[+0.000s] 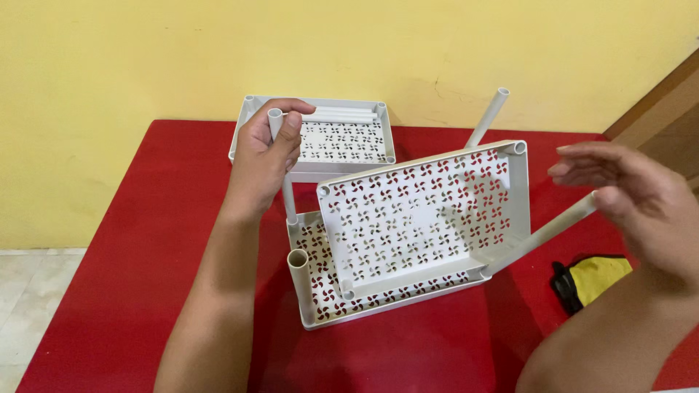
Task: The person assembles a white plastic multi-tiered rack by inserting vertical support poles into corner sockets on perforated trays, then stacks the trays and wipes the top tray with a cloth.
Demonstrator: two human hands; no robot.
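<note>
The left hand pinches the top of a grey post left of the tilted tray; holding it plumb would let that tray's corner sockets seat squarely. Right of the tray, the right hand rests spread fingers against another post, seemingly without gripping. Behind the tilted tray, a second tray on the red worktop holds spare tubes.

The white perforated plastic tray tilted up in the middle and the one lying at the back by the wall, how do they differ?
The tilted white perforated plastic tray leans steeply on another tray, while the back white perforated plastic tray lies flat on the red table. The tilted tray has white tubes standing in its corner sockets; the back tray only has loose tubes lying inside. The left hand grips a tube beside the tilted tray; no hand touches the back one. Both share the pinwheel cut-out pattern.
</note>
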